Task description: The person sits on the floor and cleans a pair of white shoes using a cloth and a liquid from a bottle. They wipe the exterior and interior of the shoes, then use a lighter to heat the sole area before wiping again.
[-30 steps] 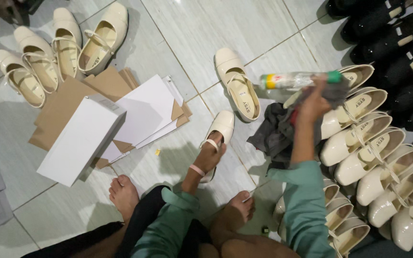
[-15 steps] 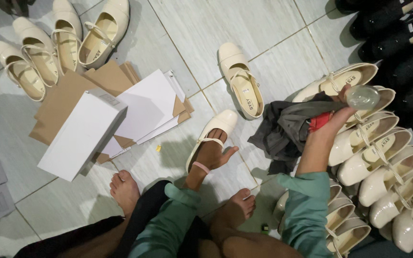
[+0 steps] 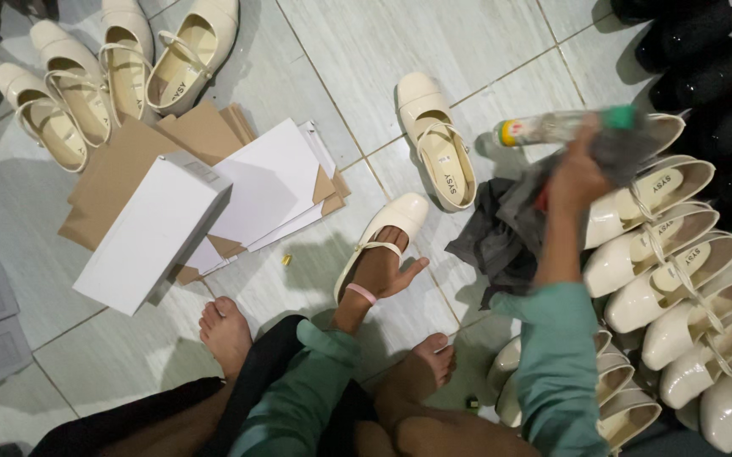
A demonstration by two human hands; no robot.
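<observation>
Your bare feet are planted on the grey tile floor, the left foot out to one side, the right foot tucked closer in. Green sleeves on both arms. Your left hand is slipped inside a cream shoe, fingers spread apart in the opening with the tips poking out past the edge, a pink band around the wrist and the shoe's toe pointing away from you. Your right hand is raised, fingers closed around a clear bottle and a dark cloth bunched with it; the bottle lies sideways and blurred, green cap to the right, yellow band at the left end. Below that hand a grey rag sits crumpled on the tiles, just beside the shoe you hold.

To your right runs a tight row of cream shoes, packed side by side, straps up. On your left, a white box lies tilted over a spread of white paper and brown cardboard sheets. A small gold bit rests on the tile between the paper and your shoe.

Further out, a single cream shoe, the lone shoe, lies on its own just beyond the rag. Top left, four more cream shoes, the far group, sit fanned together. Top right, black shoes are lined up beyond the cream row.
</observation>
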